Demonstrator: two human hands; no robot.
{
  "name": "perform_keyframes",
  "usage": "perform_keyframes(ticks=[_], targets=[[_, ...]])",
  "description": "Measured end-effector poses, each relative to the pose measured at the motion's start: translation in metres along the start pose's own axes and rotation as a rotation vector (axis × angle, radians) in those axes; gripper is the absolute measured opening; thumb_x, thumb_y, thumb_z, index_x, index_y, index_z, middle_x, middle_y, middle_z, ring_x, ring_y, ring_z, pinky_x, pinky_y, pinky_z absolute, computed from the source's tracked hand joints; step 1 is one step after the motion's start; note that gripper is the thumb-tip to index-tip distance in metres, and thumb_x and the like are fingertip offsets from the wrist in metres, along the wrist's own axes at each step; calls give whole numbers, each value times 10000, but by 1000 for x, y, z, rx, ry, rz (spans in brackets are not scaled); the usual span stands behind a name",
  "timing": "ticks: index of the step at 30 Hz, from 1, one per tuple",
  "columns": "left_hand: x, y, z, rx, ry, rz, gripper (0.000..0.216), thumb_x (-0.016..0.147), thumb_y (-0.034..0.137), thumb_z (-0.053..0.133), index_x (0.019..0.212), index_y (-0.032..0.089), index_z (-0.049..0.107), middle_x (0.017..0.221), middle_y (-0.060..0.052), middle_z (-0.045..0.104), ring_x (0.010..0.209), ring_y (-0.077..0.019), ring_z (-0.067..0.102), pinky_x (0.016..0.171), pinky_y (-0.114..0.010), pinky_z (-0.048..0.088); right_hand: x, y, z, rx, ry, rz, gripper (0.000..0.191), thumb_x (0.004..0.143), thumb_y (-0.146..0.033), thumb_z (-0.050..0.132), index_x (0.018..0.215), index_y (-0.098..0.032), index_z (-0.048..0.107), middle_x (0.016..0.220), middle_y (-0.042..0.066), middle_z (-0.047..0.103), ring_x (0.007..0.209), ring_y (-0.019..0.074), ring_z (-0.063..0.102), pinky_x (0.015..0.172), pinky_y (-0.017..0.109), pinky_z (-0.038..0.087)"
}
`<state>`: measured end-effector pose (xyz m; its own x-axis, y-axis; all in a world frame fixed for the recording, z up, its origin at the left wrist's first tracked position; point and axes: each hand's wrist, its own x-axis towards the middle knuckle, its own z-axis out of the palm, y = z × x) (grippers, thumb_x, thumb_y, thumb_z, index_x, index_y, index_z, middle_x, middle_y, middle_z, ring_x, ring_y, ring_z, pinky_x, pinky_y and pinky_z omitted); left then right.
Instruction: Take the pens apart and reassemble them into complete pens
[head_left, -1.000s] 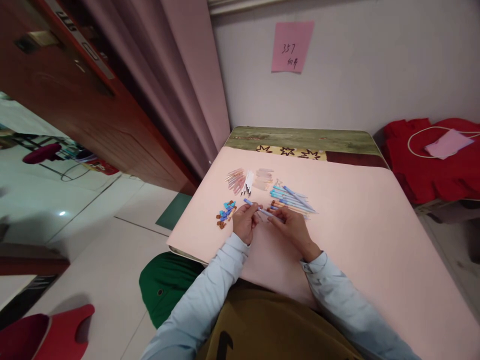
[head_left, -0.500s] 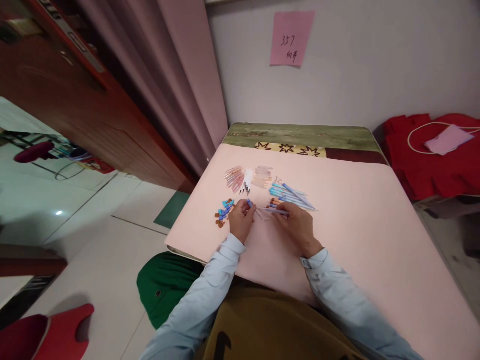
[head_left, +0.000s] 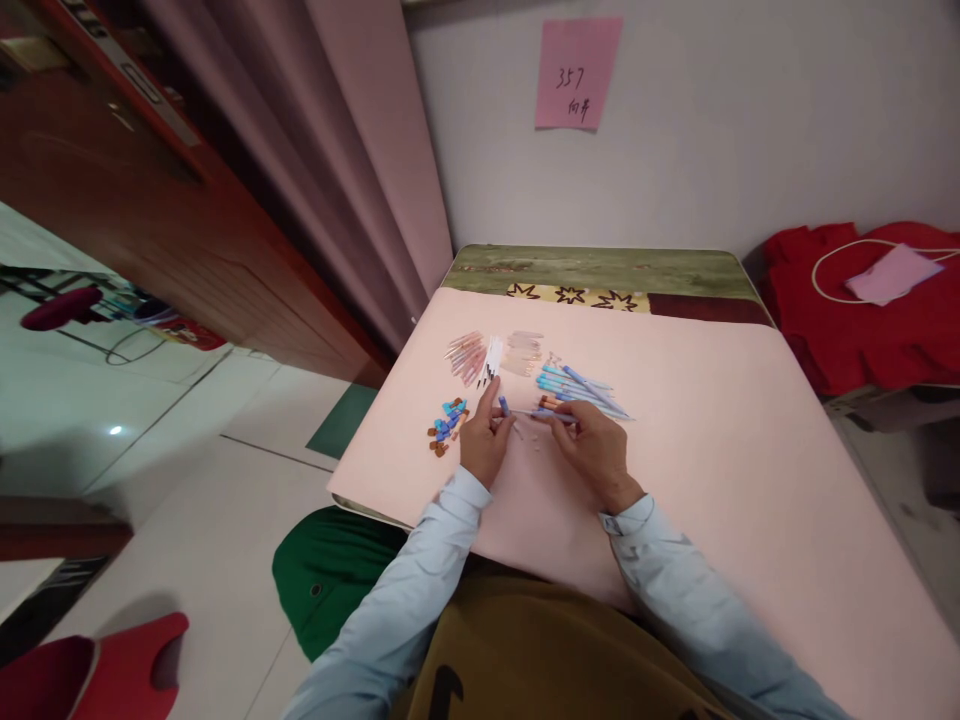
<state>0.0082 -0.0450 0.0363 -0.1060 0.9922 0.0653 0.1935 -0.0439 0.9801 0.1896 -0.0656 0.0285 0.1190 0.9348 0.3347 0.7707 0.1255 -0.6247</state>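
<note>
My left hand (head_left: pixel 484 445) is closed on a small blue pen cap (head_left: pixel 504 406), its index finger stretched out past the cap. Opposite it, my right hand (head_left: pixel 596 445) pinches a slim blue-violet pen barrel (head_left: pixel 553 414) that points toward the left hand. Thin pale parts (head_left: pixel 535 442) lie on the cloth between the hands. Left of my left hand is a heap of blue and brown caps (head_left: pixel 447 428). Beyond my right hand lie several blue and turquoise pens (head_left: pixel 585 385), with brown-ended ones (head_left: pixel 550 402) nearer.
Pinkish barrel parts (head_left: pixel 466 358), white refills with black tips (head_left: pixel 492 358) and clear pieces (head_left: pixel 523 352) lie in groups farther back on the pink tablecloth (head_left: pixel 697 450). A green stool (head_left: pixel 337 570) stands by the near left edge. Red cloth (head_left: pixel 825 340) is at the right.
My left index finger has straightened away from the cap. The barrel in my right hand has shifted slightly and tiny pale pieces show on the cloth below it.
</note>
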Motion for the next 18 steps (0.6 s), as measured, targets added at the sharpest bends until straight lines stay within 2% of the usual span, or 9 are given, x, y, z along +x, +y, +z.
perform_keyframes(ticks=[3,8,12,14,18], targets=[[-1,2,1,-14,-3,6,452,710,214,730,1157,267,687,834,-20,697,613,-130,538,672,-243,444,0,1,1,-6,8,-1,204,870,-386,573,943,-224,674,938,44,720,774,180,646,651,274,390],[0,-3,1,59,30,80,554,730,212,723,1267,270,602,817,-12,710,635,-130,582,668,-233,457,0,2,2,-16,28,-21,206,862,-392,592,945,-224,680,921,34,723,751,166,651,640,259,399],[4,-16,2,194,37,178,430,793,251,661,1219,222,614,886,-36,722,655,-126,614,657,-251,487,0,2,3,-19,63,-35,187,852,-383,602,929,-231,680,896,11,723,722,155,653,610,250,398],[7,-21,2,139,55,159,410,796,272,658,1198,208,613,916,-51,724,643,-121,619,624,-249,499,0,2,2,-19,88,-47,181,855,-377,597,920,-229,679,890,12,722,734,158,655,612,249,403],[12,-16,0,-150,99,32,502,758,300,694,1227,187,554,912,-60,725,551,-93,577,517,-220,476,0,2,2,1,137,-55,177,863,-362,582,919,-219,671,881,17,717,731,150,648,624,245,413]])
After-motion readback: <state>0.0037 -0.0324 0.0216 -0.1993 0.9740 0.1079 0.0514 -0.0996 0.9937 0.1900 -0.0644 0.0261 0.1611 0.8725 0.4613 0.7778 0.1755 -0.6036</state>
